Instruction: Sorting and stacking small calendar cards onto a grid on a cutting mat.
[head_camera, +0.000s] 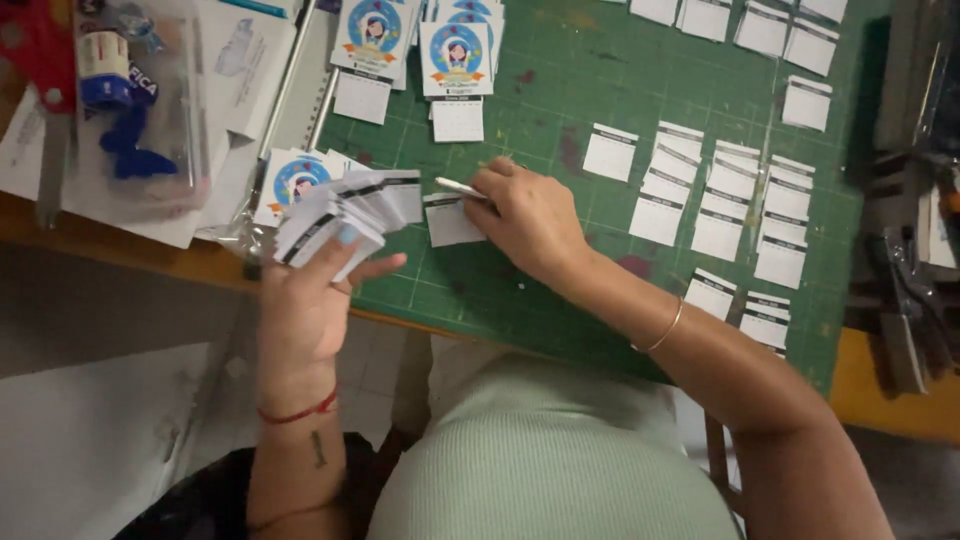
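Clear plastic bag (140, 110) at 10 o'clock of the frame, lying on white paper sheets (245, 70); blue items and a small jar show inside it.

Left hand (305, 300) at 8 o'clock, raised off the green cutting mat (560, 70), fingers closed around a fanned stack of small white slips (340, 215) with dark top bands. Red string bracelet (297, 411) on that wrist.

Round-picture cards (455, 55) at 12 o'clock, overlapping, each with a white pad beneath.

Right hand (530, 220) near centre, resting on the mat, pinching a thin silvery tool (462, 188) whose tip points to 9 o'clock. One single slip (452, 220) lies on the mat just under the tool, touching the fingers.

Rows of laid-out slips (730, 195) from 1 to 4 o'clock, overlapping in columns. Thin bangle (668, 328) on the right wrist.

Dark metal tools (915, 290) at 3 o'clock, off the mat; kind unclear.
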